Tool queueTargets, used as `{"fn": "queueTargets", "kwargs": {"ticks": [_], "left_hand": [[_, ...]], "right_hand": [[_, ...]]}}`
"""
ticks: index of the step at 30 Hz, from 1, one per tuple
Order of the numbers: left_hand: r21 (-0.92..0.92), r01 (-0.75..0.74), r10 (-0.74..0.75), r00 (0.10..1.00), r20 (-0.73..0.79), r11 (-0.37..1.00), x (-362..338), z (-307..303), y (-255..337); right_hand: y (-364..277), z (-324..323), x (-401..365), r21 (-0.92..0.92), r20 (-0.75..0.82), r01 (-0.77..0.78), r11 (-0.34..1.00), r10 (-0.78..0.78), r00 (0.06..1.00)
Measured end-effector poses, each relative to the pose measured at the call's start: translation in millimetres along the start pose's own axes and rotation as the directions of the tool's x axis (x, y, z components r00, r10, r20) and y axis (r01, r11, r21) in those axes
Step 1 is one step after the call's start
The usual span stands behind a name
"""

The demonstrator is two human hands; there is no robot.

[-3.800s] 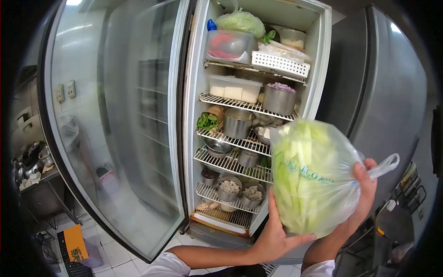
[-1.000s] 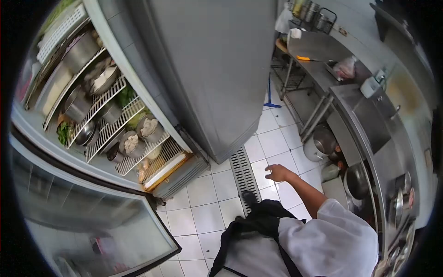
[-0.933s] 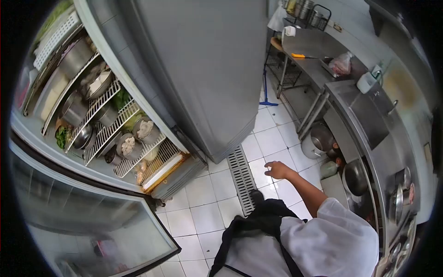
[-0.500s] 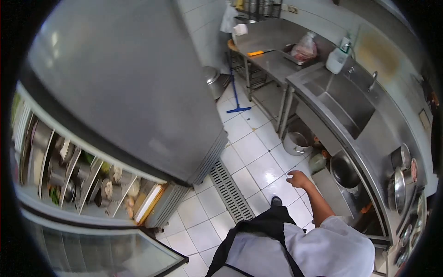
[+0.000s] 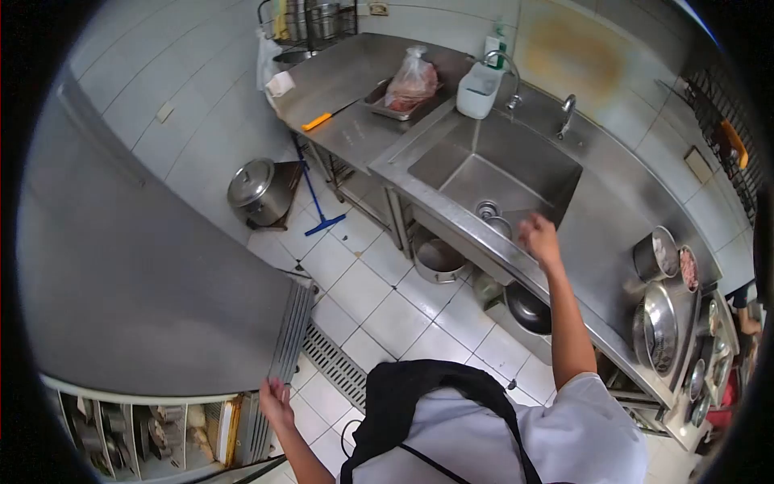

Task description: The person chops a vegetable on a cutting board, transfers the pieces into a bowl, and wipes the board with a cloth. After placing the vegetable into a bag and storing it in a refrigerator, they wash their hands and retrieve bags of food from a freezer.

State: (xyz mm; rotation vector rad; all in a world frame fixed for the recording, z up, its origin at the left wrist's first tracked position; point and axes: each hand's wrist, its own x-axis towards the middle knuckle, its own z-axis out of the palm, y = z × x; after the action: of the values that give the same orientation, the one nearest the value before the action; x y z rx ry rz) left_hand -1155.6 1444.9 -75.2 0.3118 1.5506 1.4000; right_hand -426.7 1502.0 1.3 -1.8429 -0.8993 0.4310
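My right hand reaches over the front rim of the steel sink, fingers loosely bent and apart, slightly blurred, with nothing visible in them. A round metal item in the basin is partly hidden behind it. Low on the left, my left hand hangs near the corner of a large grey refrigerator. Its fingers are loosely spread, and I see nothing in them. Below the grey panel, refrigerator shelves hold several containers and food items.
A yellow-handled knife and a tray with bagged meat lie on the steel counter. Metal bowls and pots stand right. A lidded pot, a blue squeegee and a floor drain are at floor level.
My view has turned right toward the sink. My right hand has risen from above the floor to over the sink's front, and my left hand has come into view.
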Motion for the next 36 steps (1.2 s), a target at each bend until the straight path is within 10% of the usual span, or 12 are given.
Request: {"fn": "queueTargets", "kwargs": {"ticks": [7, 14, 15, 17, 19, 21, 28, 31, 33, 34, 36], "left_hand": [[0.043, -0.068, 0.025, 0.77, 0.637, 0.997, -22, 356, 84], [0.35, 0.261, -0.392, 0.13, 0.911, 0.9, -50, 670, 22], [0.403, 0.326, -0.441, 0.049, 0.896, 0.855, -61, 706, 7], [0.522, 0.479, -0.544, -0.107, 0.832, 0.705, -76, 772, -34], [0.585, 0.547, -0.561, -0.235, 0.794, 0.599, -90, 821, -81], [0.637, 0.552, -0.652, -0.206, 0.729, 0.538, -113, 852, -123], [0.708, 0.541, -0.741, -0.212, 0.637, 0.454, -167, 901, -219], [0.711, 0.53, -0.755, -0.186, 0.629, 0.462, -178, 900, -231], [0.708, 0.529, -0.752, -0.184, 0.633, 0.467, -184, 906, -238], [0.709, 0.532, -0.74, -0.209, 0.64, 0.463, -184, 908, -247], [0.704, 0.495, -0.723, -0.198, 0.662, 0.509, -197, 913, -242]], "right_hand": [[-1, -36, 199, -0.005, -0.287, -0.087, 0.996, 0.082, 0.954], [27, -82, 368, -0.258, -0.465, -0.308, 0.916, 0.161, 0.871], [32, -85, 384, -0.194, -0.456, -0.351, 0.916, 0.233, 0.859], [47, -74, 393, -0.744, -0.097, 0.059, 0.665, -0.195, 0.976], [58, -58, 376, -0.724, 0.076, 0.156, 0.672, -0.147, 0.986], [59, -57, 356, -0.293, -0.034, -0.219, 0.931, 0.219, 0.975], [52, -95, 335, -0.393, -0.482, -0.216, 0.894, 0.0, 0.876], [62, -72, 357, -0.48, -0.178, -0.127, 0.868, 0.045, 0.983], [72, -64, 356, -0.601, -0.063, 0.189, 0.776, -0.282, 0.957], [52, -76, 360, -0.848, 0.419, 0.388, 0.36, 0.008, 0.908], [104, -54, 347, -0.787, 0.258, 0.227, 0.574, -0.029, 0.966]]}}
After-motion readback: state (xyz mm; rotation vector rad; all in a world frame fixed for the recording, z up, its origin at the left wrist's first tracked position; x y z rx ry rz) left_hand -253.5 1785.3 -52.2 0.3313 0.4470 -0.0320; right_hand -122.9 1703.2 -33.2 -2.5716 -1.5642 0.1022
